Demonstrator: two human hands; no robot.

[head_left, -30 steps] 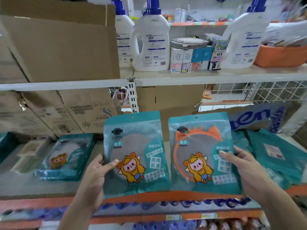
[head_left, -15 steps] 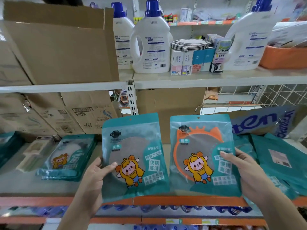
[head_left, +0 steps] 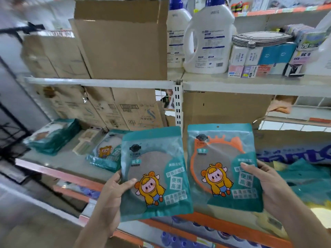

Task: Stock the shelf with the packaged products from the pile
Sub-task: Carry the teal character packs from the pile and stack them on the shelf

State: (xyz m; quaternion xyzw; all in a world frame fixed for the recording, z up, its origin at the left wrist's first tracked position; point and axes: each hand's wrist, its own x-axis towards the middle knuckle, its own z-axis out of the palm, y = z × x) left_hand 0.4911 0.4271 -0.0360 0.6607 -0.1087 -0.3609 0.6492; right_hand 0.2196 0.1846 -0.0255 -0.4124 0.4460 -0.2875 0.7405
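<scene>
Teal film pouches, one per hand, head view: my left hand (head_left: 114,192) pinched the grey-mirror pouch (head_left: 154,172) at its lower left edge, thumb on the front; my right hand (head_left: 265,185) gripped the orange-mirror pouch (head_left: 222,167) by its right edge. Both were upright in front of the shelf (head_left: 68,163), not yet placed. Risk: slick film and edge-only grips, so either could slip, or knock the flat stack (head_left: 105,154) on landing. Fingers behind the pouches were hidden; the pile (head_left: 308,179) at right was blurred and cut off.

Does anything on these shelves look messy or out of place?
Yes. At the right of the lower shelf, teal packs lie in a jumbled heap, overlapping at odd angles. Further left, a small stack lies flat, skewed to the shelf edge.
</scene>
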